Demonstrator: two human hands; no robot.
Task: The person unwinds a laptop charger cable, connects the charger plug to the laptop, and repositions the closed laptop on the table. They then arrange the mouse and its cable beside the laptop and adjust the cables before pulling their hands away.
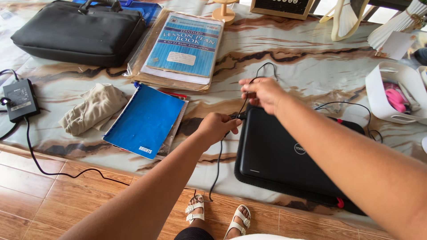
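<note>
Marbled table (pixel 311 58): both hands pinch black cable (pixel 243 103) beside closed laptop (pixel 284 155); notebook (pixel 144 120) near.

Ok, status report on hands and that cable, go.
Left hand gripping black cable at the closed laptop's corner. Right hand pinching its upper loop. Nothing blocking.

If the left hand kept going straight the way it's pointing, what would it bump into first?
Probably the right hand, just beyond it. The left hand points up and right along the black cable both hands pinch, beside the closed black laptop. Depth is hard to judge.
</note>
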